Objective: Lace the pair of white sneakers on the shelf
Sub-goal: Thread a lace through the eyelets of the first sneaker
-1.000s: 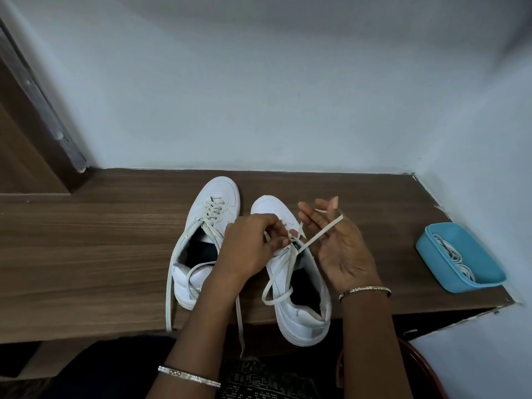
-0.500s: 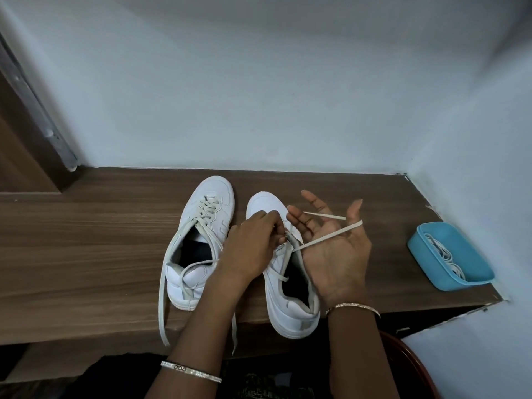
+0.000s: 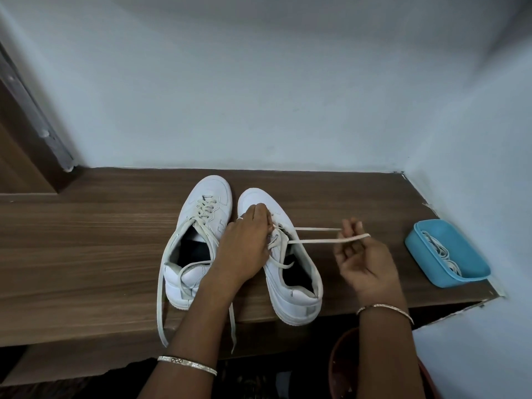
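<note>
Two white sneakers stand side by side on the wooden shelf (image 3: 86,254), toes toward the wall. The left sneaker (image 3: 198,240) is laced at its lower eyelets, and its loose lace ends hang over the shelf's front edge. My left hand (image 3: 247,243) rests over the eyelets of the right sneaker (image 3: 290,272), fingertips pinching at the lace there. My right hand (image 3: 359,257) is out to the right, fingers curled round the white lace (image 3: 319,240), which runs taut in two strands from the shoe.
A blue plastic tray (image 3: 431,263) holding more white laces sits at the shelf's right end by the wall. White walls close the back and right. A dark door frame (image 3: 31,133) stands at the left. A reddish round container (image 3: 336,367) is below the shelf edge.
My right hand has moved to the right, away from the shoe, drawing the lace out longer and taut. My left hand stays at the right sneaker's eyelets.
</note>
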Demonstrator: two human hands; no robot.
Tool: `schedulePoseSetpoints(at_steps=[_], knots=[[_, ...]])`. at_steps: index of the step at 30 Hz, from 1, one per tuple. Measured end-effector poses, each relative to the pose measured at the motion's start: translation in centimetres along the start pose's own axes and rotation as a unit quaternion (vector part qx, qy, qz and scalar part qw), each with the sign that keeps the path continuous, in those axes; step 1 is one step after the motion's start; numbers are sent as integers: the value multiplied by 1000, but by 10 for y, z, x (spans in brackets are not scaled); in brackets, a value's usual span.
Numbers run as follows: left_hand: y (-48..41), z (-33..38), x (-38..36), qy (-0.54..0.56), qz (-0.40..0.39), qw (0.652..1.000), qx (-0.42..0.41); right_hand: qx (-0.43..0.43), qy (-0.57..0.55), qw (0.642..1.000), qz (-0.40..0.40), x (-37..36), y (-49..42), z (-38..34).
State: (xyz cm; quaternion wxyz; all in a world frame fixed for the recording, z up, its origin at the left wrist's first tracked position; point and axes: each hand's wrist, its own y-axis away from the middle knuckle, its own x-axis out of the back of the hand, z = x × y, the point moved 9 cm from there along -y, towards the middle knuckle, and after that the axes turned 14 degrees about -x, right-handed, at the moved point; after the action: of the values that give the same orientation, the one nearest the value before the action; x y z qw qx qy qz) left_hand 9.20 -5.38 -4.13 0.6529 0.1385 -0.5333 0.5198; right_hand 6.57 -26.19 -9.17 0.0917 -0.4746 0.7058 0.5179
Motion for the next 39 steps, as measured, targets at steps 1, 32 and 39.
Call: schedulePoseSetpoints(at_steps=[1, 32, 39], knots=[[0, 0, 0, 9, 4, 1000, 0, -7, -7, 1000, 7, 5, 0, -2], [5, -18, 32, 207, 94, 969, 101, 338, 827, 445, 69, -106, 54, 18], [8, -5, 33, 170, -7, 981, 91, 364, 824, 418, 118, -108, 50, 28]])
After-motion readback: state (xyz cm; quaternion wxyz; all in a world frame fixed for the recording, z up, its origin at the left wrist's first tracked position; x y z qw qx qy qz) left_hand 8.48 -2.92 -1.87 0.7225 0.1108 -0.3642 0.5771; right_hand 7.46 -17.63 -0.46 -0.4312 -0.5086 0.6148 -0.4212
